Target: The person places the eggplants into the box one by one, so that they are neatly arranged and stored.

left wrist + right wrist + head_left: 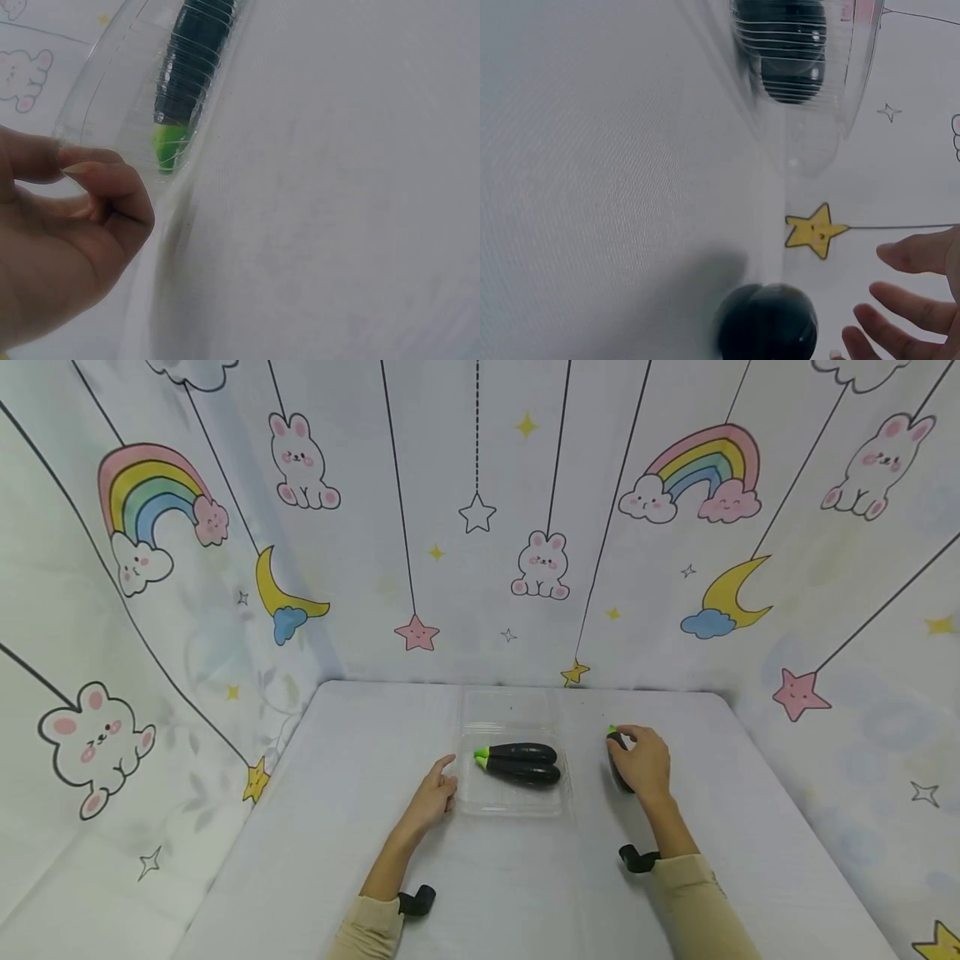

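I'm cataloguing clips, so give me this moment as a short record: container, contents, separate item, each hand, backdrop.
Container: clear plastic tray, lid open on the far side
Contents: two dark eggplants side by side, green ends left in the head view
Separate item: third eggplant, right of the tray
Left hand: at the tray's left edge; grip unclear
Right hand: over the third eggplant, thumb and fingers apart; contact unclear
Backdrop: white, printed with rabbits, rainbows, stars
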